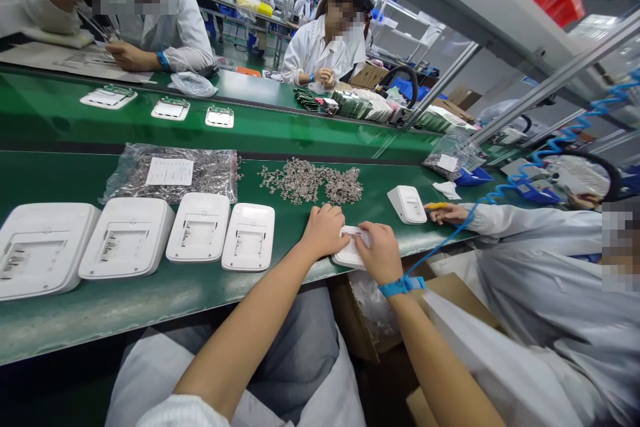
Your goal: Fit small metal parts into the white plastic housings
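Observation:
A white plastic device housing lies at the front edge of the green bench, between my two hands. My left hand has its fingers curled at the housing's left and far side. From the right, my right hand grips the same housing, its thumb pressed on the top face; a blue strap circles that wrist. Fingers cover much of the housing. Just beyond lies a heap of small metal clips. Left of my arm, several white housings stand in a row, with open compartments showing metal contacts.
A clear bag of metal parts lies behind the row. Another white housing sits to the right, near a co-worker's hand. A blue coiled cord runs to my wrist. Circuit-board assemblies rest on the far green strip.

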### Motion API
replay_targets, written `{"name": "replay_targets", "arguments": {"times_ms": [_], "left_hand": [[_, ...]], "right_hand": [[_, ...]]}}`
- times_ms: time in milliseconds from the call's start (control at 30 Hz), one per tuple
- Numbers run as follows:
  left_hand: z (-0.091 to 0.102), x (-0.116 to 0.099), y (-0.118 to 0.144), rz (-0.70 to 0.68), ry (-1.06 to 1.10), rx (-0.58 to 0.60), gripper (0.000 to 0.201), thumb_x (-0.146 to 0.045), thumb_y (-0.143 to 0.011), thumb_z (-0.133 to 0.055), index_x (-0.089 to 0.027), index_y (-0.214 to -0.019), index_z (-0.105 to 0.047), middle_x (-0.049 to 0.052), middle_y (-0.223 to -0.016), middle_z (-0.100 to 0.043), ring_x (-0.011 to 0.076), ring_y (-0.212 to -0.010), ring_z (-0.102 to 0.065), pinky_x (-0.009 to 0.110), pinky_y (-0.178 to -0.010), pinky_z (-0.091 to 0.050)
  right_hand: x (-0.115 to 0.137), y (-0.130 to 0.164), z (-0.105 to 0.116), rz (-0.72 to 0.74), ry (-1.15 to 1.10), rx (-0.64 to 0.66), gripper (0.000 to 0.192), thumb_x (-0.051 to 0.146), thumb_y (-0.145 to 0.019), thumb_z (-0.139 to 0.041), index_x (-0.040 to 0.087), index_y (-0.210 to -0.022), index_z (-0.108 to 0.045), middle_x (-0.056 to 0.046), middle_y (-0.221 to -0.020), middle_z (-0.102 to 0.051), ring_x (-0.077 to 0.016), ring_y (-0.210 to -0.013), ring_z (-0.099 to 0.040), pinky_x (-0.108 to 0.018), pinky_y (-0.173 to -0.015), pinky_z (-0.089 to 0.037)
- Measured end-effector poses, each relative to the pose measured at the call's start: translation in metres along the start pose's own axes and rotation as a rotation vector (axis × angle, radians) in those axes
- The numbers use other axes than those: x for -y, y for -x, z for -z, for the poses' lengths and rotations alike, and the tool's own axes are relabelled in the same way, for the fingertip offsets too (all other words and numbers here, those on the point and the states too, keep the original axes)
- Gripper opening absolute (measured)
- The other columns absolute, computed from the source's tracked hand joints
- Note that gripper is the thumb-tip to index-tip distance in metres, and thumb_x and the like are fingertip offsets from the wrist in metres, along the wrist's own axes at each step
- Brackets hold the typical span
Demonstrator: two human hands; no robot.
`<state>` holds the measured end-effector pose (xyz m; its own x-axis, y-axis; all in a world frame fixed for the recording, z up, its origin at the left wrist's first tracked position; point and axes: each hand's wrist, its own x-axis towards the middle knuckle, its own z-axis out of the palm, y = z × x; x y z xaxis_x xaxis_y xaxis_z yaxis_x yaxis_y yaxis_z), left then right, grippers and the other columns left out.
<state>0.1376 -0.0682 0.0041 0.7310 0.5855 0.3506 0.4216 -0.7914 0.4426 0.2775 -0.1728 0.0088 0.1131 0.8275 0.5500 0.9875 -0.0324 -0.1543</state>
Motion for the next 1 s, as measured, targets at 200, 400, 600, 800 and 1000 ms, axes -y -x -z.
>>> {"name": "replay_targets", "arguments": {"times_ms": [200, 400, 600, 800, 1000], "left_hand": [[-0.001, 0.002, -0.001, 0.038, 0.038, -0.001, 0.018, -0.032, -0.077, -0.066, -0.019, -0.079, -0.055, 0.003, -0.096, -0.060, 0.0207, -0.100, -0.050, 0.038, -0.082, -0.035], [0.002, 0.002, 0.000, 0.065, 0.032, 0.029, 0.019, -0.033, -0.076, -0.067, -0.019, -0.080, -0.055, 0.002, -0.097, -0.060, 0.0206, -0.102, -0.049, 0.038, -0.083, -0.035], [0.003, -0.002, -0.001, 0.068, -0.012, 0.023, 0.017, -0.032, -0.077, -0.065, -0.018, -0.080, -0.055, 0.004, -0.100, -0.060, 0.0216, -0.102, -0.050, 0.039, -0.082, -0.035], [0.011, -0.014, 0.026, 0.173, -0.083, -0.037, 0.013, -0.029, -0.081, -0.062, -0.018, -0.084, -0.057, 0.006, -0.100, -0.060, 0.0237, -0.100, -0.050, 0.041, -0.082, -0.037], [0.040, -0.017, 0.099, 0.226, 0.036, -0.308, 0.008, -0.020, -0.091, -0.053, -0.021, -0.095, -0.059, 0.005, -0.107, -0.059, 0.0213, -0.107, -0.049, 0.038, -0.090, -0.039]], "right_hand": [[0.005, 0.006, 0.000, 0.012, -0.039, -0.208, 0.019, 0.010, -0.082, -0.050, 0.019, -0.092, -0.064, -0.008, -0.096, -0.070, -0.0249, -0.092, -0.058, -0.043, -0.090, -0.045], [0.009, 0.007, 0.000, -0.005, -0.033, -0.237, 0.022, 0.007, -0.078, -0.049, 0.019, -0.087, -0.065, -0.008, -0.093, -0.070, -0.0244, -0.090, -0.056, -0.043, -0.089, -0.044], [0.010, 0.002, 0.000, 0.011, 0.026, -0.222, 0.020, 0.008, -0.078, -0.050, 0.019, -0.085, -0.064, -0.007, -0.092, -0.071, -0.0254, -0.090, -0.054, -0.041, -0.084, -0.042], [0.022, 0.016, 0.002, -0.021, 0.004, -0.356, 0.011, 0.014, -0.083, -0.056, 0.020, -0.086, -0.065, -0.005, -0.090, -0.071, -0.0269, -0.092, -0.054, -0.043, -0.085, -0.040], [0.056, 0.042, -0.006, -0.078, -0.026, -0.398, 0.007, 0.016, -0.083, -0.062, 0.020, -0.089, -0.064, -0.009, -0.095, -0.069, -0.0269, -0.091, -0.052, -0.044, -0.086, -0.041]]}}
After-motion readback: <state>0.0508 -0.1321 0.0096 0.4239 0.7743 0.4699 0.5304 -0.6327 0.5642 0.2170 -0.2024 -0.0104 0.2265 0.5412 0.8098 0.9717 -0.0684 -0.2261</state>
